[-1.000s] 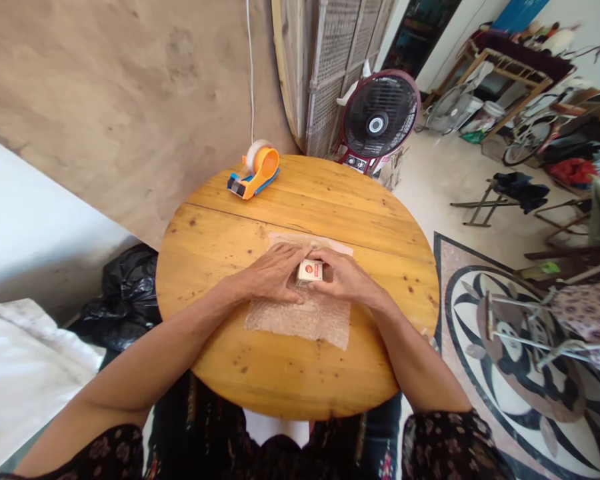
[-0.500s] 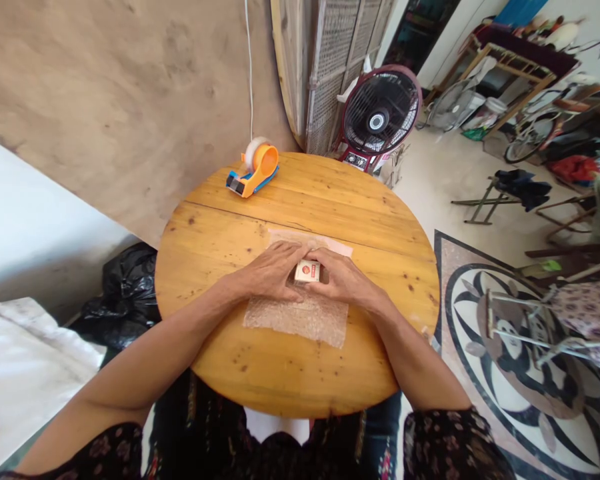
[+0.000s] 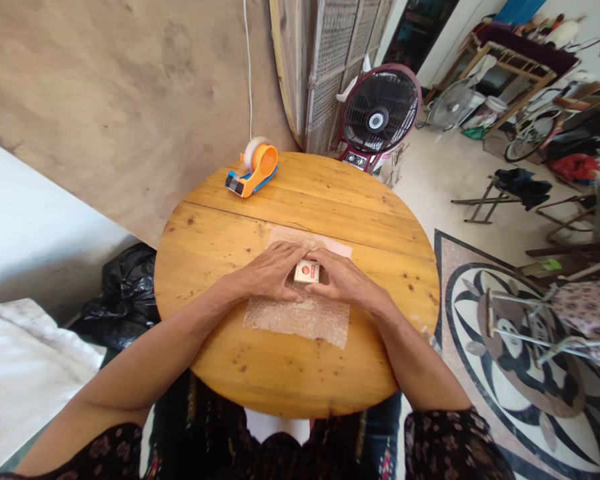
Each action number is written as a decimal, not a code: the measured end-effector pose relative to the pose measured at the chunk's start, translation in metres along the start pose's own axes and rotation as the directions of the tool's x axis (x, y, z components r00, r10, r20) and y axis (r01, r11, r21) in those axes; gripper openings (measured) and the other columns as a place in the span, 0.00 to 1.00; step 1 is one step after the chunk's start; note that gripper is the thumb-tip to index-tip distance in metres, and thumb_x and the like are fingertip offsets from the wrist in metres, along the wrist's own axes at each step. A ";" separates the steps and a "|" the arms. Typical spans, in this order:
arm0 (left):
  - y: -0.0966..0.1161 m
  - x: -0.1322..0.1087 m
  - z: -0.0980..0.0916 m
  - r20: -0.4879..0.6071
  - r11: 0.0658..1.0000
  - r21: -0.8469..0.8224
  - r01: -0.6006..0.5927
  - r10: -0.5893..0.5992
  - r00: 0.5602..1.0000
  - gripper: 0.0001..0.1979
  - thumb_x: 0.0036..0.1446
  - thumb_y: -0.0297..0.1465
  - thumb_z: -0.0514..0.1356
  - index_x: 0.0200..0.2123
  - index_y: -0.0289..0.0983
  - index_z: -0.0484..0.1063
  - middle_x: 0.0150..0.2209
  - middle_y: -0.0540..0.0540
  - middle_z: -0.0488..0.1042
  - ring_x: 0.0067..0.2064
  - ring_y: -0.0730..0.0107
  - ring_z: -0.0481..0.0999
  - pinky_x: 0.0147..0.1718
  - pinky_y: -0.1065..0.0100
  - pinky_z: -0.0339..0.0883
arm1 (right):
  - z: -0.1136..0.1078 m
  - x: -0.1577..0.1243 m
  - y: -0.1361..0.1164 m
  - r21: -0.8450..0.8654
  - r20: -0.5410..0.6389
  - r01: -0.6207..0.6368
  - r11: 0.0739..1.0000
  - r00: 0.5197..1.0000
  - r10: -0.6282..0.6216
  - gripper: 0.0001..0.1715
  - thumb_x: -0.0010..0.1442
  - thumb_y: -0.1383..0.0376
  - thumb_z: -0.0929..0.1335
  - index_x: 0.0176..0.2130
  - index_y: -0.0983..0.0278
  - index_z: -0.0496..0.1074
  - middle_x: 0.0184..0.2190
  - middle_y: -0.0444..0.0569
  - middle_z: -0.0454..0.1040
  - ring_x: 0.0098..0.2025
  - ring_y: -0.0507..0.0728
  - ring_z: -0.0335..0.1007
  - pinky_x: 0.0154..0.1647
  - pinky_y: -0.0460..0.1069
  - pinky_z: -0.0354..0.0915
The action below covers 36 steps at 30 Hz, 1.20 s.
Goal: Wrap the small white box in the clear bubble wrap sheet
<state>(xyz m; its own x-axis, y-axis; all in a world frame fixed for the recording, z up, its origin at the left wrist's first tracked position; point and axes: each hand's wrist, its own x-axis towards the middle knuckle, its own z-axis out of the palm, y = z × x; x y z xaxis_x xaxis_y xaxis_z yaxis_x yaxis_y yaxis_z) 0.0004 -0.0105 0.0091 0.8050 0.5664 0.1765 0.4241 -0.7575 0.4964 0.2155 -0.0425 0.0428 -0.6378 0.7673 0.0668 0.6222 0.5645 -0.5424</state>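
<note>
A small white box (image 3: 307,271) with red print sits on a sheet of clear bubble wrap (image 3: 295,323), near the middle of the round wooden table (image 3: 240,363). My left hand (image 3: 275,270) curves around its left side, thumb at the near edge and fingers at the far edge. From the right, my right hand (image 3: 345,279) closes around it the same way. The fingertips of both hands meet just beyond the box. Dark gaps show between the palms and the box; the exact contact of the fingertips is partly hidden.
An orange and blue tape dispenser (image 3: 254,170) with a roll of clear tape stands at the table's far left. Behind the table is a dark red fan (image 3: 377,120). Black plastic bags (image 3: 125,293) lie left of the table, and a folding chair (image 3: 580,320) stands right.
</note>
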 end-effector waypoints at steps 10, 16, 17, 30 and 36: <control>-0.002 -0.002 0.001 0.022 0.999 0.033 0.012 -0.012 1.000 0.48 0.48 0.49 0.63 0.65 0.38 0.45 0.61 0.34 0.61 0.61 0.46 0.61 0.58 0.50 0.54 | -0.004 -0.004 0.005 -0.046 -0.007 0.007 0.999 1.000 -0.007 0.36 0.56 0.52 0.70 0.59 0.61 0.62 0.57 0.57 0.66 0.58 0.64 0.64 0.57 0.60 0.62; -0.001 -0.001 -0.002 0.027 1.000 0.011 -0.010 0.009 1.000 0.52 0.49 0.51 0.63 0.67 0.38 0.39 0.64 0.33 0.57 0.63 0.46 0.58 0.59 0.50 0.53 | -0.007 -0.006 0.008 -0.041 -0.007 -0.004 0.999 1.000 0.004 0.37 0.55 0.52 0.71 0.60 0.60 0.61 0.61 0.56 0.62 0.60 0.65 0.61 0.59 0.60 0.61; -0.001 -0.001 -0.003 0.026 1.000 0.005 -0.011 0.010 1.000 0.52 0.49 0.51 0.63 0.67 0.38 0.40 0.64 0.33 0.57 0.63 0.46 0.59 0.59 0.50 0.53 | -0.008 -0.006 0.008 -0.038 -0.002 0.002 0.999 1.000 -0.002 0.37 0.56 0.52 0.70 0.60 0.60 0.61 0.61 0.56 0.62 0.60 0.65 0.61 0.59 0.60 0.61; 0.002 -0.004 -0.008 0.003 0.999 -0.033 -0.035 0.035 0.999 0.44 0.51 0.52 0.61 0.65 0.40 0.49 0.63 0.36 0.60 0.62 0.46 0.61 0.59 0.49 0.54 | -0.007 -0.005 0.006 -0.040 0.027 0.041 0.998 0.999 -0.040 0.34 0.58 0.54 0.69 0.60 0.62 0.62 0.59 0.56 0.66 0.59 0.64 0.63 0.58 0.59 0.62; 0.006 -0.002 -0.011 0.003 0.998 -0.047 -0.038 0.038 0.999 0.37 0.52 0.46 0.61 0.61 0.39 0.54 0.59 0.37 0.64 0.59 0.47 0.64 0.56 0.51 0.57 | -0.009 -0.004 0.000 -0.067 0.021 -0.003 0.998 1.000 0.005 0.31 0.59 0.55 0.68 0.59 0.62 0.64 0.57 0.55 0.69 0.56 0.63 0.67 0.54 0.57 0.65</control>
<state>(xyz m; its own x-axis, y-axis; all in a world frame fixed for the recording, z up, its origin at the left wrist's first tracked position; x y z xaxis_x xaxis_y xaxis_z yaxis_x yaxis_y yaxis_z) -0.0034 -0.0129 0.0213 0.8219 0.5361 0.1928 0.3732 -0.7623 0.5288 0.2219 -0.0433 0.0499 -0.6445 0.7632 0.0463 0.6531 0.5810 -0.4857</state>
